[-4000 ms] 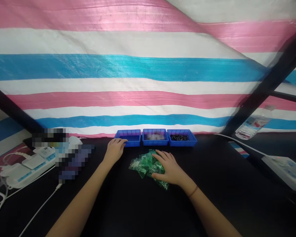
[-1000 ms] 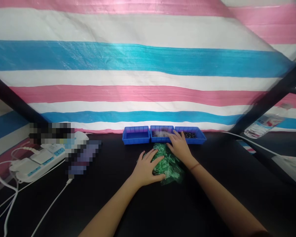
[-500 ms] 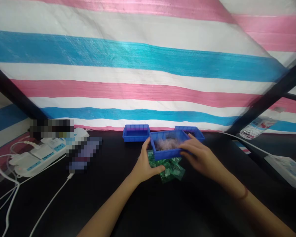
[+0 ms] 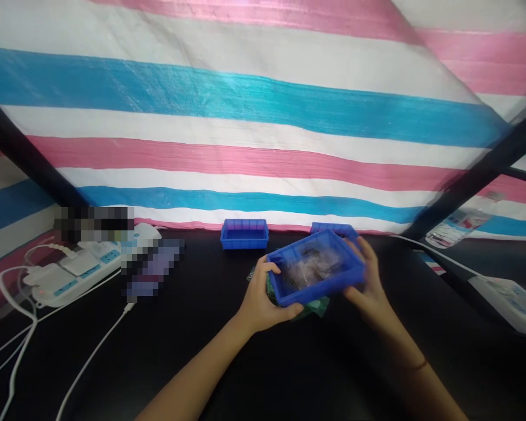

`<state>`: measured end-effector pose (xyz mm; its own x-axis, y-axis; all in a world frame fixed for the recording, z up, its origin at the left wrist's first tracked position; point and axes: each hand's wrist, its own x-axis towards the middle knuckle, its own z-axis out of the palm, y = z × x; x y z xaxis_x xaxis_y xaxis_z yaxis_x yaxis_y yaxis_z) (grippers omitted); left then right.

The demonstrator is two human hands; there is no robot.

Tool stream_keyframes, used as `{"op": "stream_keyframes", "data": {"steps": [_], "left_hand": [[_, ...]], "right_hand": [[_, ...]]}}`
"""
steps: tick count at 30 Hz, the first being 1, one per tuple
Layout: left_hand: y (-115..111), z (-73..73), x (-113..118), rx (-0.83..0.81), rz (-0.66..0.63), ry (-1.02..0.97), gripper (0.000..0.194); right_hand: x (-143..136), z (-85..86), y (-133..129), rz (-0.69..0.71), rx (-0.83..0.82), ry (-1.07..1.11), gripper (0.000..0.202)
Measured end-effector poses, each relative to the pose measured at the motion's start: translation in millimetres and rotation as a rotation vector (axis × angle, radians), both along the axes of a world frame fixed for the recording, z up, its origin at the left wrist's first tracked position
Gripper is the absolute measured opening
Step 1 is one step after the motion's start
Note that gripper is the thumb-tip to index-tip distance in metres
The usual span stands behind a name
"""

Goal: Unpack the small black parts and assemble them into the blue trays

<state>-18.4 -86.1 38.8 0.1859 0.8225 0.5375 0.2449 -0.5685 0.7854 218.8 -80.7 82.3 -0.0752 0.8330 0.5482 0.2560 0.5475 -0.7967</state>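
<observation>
A blue plastic bin [image 4: 322, 285] is held tilted above the table, its right side higher than its left. Inside it lie clear plastic bags [image 4: 311, 266] with small dark items that are too blurred to name. My left hand [image 4: 263, 298] grips the bin's left end, thumb along the front and fingers over the rim. My right hand [image 4: 366, 278] is closed round the right end, slightly smeared by motion. Beneath the bin, partly hidden by it, green plastic packets [image 4: 318, 306] lie on the black table [image 4: 263, 374].
Behind stand another blue bin [image 4: 244, 242] and, partly hidden, a third blue bin [image 4: 331, 228]. To the left are a white power strip [image 4: 96, 266], cables and a blurred-out phone-like object [image 4: 155, 269]. On the right are a clear plastic bottle [image 4: 460, 222] and another power strip [image 4: 508, 301].
The held bin has come nearer and tilted, its right end raised. My right hand has moved from its front right corner round to its right end. The green packets are more covered.
</observation>
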Motion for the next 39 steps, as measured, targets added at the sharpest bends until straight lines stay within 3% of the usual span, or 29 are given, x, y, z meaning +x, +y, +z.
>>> {"op": "stream_keyframes", "data": {"steps": [2,5,8,10,16,23,39], "left_hand": [[-0.1,-5.4,3.2,-0.015,-0.037,0.105,0.068],[5.7,-12.3,1.6,0.049,-0.046,0.394,0.088],[16.1,-19.2,-5.0,0.034,-0.009,0.579,0.11],[22.2,-23.9,-8.9,-0.023,-0.028,0.626,0.114],[25.4,-31.5,-9.4,-0.053,-0.042,0.663,0.11],[23.7,-33.1,-8.4,-0.082,-0.008,0.653,0.104],[25.9,-30.0,-7.5,-0.07,0.02,0.659,0.078]], "right_hand": [[-4.1,-8.7,1.9,0.073,-0.131,0.085,0.091],[-3.9,-5.2,4.1,0.078,-0.159,0.112,0.091],[0.5,9.3,8.2,0.059,-0.139,-0.026,0.089],[1.4,18.2,11.6,0.054,-0.162,-0.177,0.088],[-11.3,32.5,20.9,0.11,-0.052,-0.545,0.086],[-24.4,54.3,23.8,0.143,0.015,-0.753,0.087],[7.7,90.7,24.6,0.104,0.109,-0.881,0.09]]}}
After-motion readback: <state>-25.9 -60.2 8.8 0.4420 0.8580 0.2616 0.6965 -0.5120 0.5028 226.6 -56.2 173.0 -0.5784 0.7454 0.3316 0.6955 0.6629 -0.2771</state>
